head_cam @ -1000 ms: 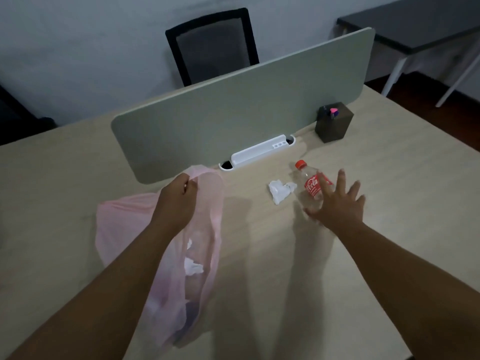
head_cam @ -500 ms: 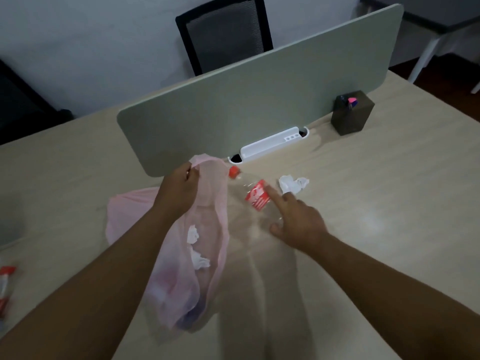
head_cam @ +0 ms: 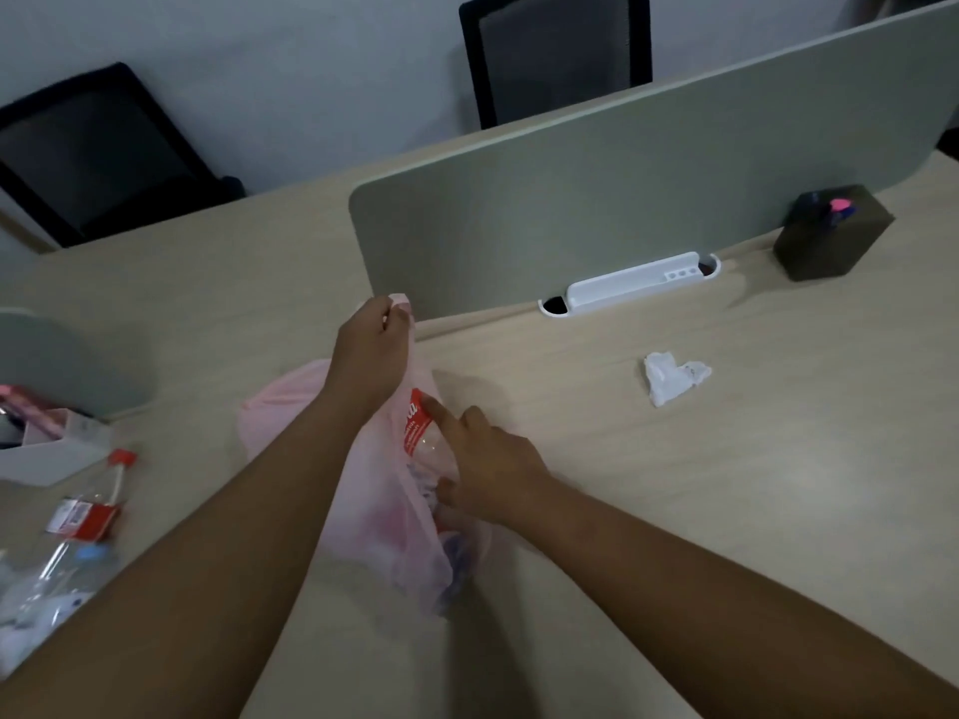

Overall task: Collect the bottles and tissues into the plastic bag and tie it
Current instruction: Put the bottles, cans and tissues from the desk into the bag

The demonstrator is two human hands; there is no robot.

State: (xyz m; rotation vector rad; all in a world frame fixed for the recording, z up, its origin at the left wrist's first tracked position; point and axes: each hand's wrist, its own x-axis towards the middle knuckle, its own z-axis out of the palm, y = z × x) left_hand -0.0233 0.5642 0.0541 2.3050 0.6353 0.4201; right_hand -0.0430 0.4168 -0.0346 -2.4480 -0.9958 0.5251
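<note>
A pink plastic bag [head_cam: 379, 516] lies on the desk at centre. My left hand [head_cam: 371, 350] pinches its handle and holds the mouth up near the divider. My right hand [head_cam: 482, 459] grips a clear cola bottle with a red label [head_cam: 415, 428], which is partly inside the bag's mouth. A crumpled white tissue [head_cam: 672, 378] lies on the desk to the right of the bag. At the left edge lie a second cola bottle with a red cap [head_cam: 88, 503] and a clear bottle with a blue cap [head_cam: 57, 573].
A grey-green divider panel [head_cam: 622, 199] stands behind the bag, with a white cable tray [head_cam: 630, 280] at its foot. A dark pen holder [head_cam: 830, 233] sits at the right. A white box [head_cam: 46, 443] is at the left. Two black chairs stand beyond the desk.
My right hand took the cola bottle from the desk, carried it left and pushed it into the bag's mouth. The view swung left, showing more bottles. My left hand kept hold of the handle.
</note>
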